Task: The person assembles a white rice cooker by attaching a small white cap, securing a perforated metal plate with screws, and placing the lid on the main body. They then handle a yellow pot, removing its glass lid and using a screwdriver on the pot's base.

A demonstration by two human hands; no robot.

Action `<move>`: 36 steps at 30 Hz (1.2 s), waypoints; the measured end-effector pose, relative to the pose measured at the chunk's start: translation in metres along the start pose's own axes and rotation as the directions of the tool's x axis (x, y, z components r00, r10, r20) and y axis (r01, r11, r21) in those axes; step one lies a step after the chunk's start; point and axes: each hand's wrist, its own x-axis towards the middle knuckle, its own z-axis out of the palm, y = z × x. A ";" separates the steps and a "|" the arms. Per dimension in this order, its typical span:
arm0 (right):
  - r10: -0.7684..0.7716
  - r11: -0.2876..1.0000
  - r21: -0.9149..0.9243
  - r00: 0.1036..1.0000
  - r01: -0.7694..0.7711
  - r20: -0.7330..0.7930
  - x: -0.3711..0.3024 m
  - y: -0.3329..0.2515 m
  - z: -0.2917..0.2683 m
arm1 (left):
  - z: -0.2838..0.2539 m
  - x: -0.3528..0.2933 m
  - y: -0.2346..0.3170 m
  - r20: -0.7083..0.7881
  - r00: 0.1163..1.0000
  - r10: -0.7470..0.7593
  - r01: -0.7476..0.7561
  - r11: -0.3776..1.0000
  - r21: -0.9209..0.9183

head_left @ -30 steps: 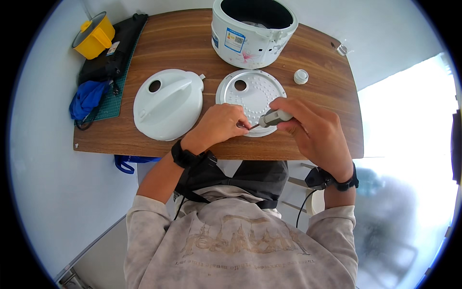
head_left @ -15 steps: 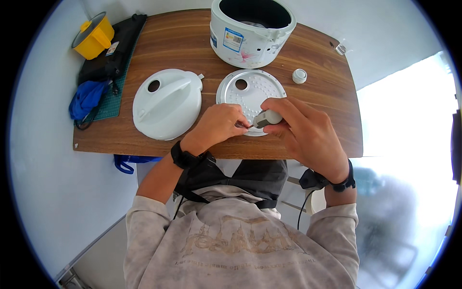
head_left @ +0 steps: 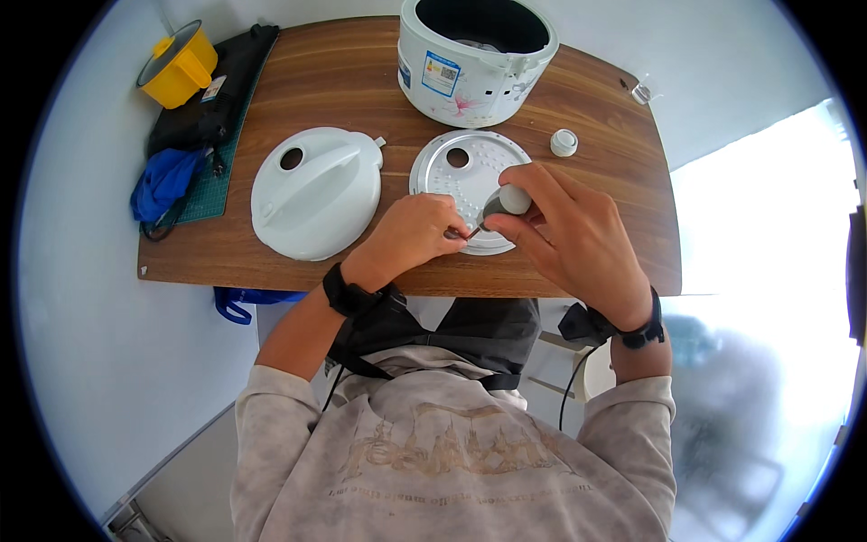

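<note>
A round silver metal plate (head_left: 470, 190) with raised dots and one round hole lies at the table's near edge. My right hand (head_left: 578, 239) is closed around the grey-and-white handle of a screwdriver (head_left: 508, 202). Its thin shaft slants down to the left, its tip close to the plate's near rim. My left hand (head_left: 417, 230) pinches at that same rim beside the tip; whatever lies between its fingers is too small to make out. To the left rests a white oval lid (head_left: 316, 203) with a ridge and a round hole.
A white rice cooker body (head_left: 470, 86) stands open behind the plate. Right of it sits a small white cap (head_left: 564, 143). At the far left are a yellow pot (head_left: 181, 77), a black case (head_left: 230, 68), a blue cloth (head_left: 165, 185) and a green cutting mat (head_left: 206, 194).
My right hand has tipped the screwdriver more upright, its handle shifting slightly right and away from me. My left hand stays at the plate's rim.
</note>
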 end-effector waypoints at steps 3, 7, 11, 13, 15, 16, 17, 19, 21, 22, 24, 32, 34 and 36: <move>-0.016 1.000 -0.009 0.999 0.015 -0.035 0.000 0.000 0.001 | 0.002 -0.001 0.000 -0.025 1.000 0.020 -0.020 1.000 -0.016; -0.071 0.991 -0.118 0.993 0.059 -0.096 -0.002 0.001 0.007 | 0.008 -0.004 -0.002 -0.095 0.994 0.058 -0.058 0.998 -0.005; -0.107 0.946 -0.321 0.984 0.057 -0.142 0.000 0.000 0.018 | 0.007 -0.002 -0.003 -0.097 0.992 0.085 -0.087 0.996 -0.010; -0.132 0.933 -0.354 0.980 0.072 -0.149 0.000 0.002 0.020 | 0.006 -0.001 -0.004 -0.079 0.993 0.091 -0.093 0.995 -0.027; -0.017 0.909 -0.416 0.998 -0.006 -0.052 0.002 -0.004 0.013 | 0.006 -0.001 -0.005 -0.056 0.995 0.087 -0.090 0.995 -0.036; 0.043 0.893 -0.449 0.999 -0.042 -0.007 0.003 -0.005 0.010 | 0.009 -0.002 -0.008 -0.058 0.995 0.082 -0.085 0.995 -0.046; 0.037 0.906 -0.421 0.999 -0.040 -0.015 0.004 -0.003 0.010 | 0.011 -0.001 -0.010 -0.060 0.995 0.081 -0.084 0.995 -0.057; 0.025 0.931 -0.363 0.999 -0.035 -0.032 0.008 0.006 0.012 | 0.012 -0.002 -0.012 -0.052 0.995 0.082 -0.086 0.994 -0.071; 0.026 0.970 -0.241 0.996 -0.046 -0.086 0.008 0.007 0.020 | 0.006 -0.003 -0.008 -0.027 0.996 0.090 -0.092 0.993 -0.077; 0.028 0.983 -0.178 0.993 -0.048 -0.113 0.008 0.007 0.023 | 0.007 -0.002 -0.008 -0.029 0.993 0.111 -0.113 0.990 -0.085; 0.036 0.987 -0.154 0.994 -0.052 -0.104 0.009 0.006 0.023 | 0.009 -0.002 -0.011 -0.039 0.990 0.138 -0.142 0.985 -0.100; 0.051 0.999 0.017 0.998 -0.052 0.023 0.010 0.017 0.008 | 0.013 0.001 -0.018 -0.015 0.994 0.105 -0.106 0.984 -0.144; 0.052 0.998 0.042 0.996 -0.054 0.068 0.011 0.017 0.006 | 0.011 0.000 -0.016 -0.009 0.995 0.094 -0.095 0.983 -0.154; 0.003 1.000 0.028 0.994 -0.007 0.114 0.013 0.018 0.001 | 0.008 0.001 -0.013 0.006 0.997 0.079 -0.077 0.982 -0.170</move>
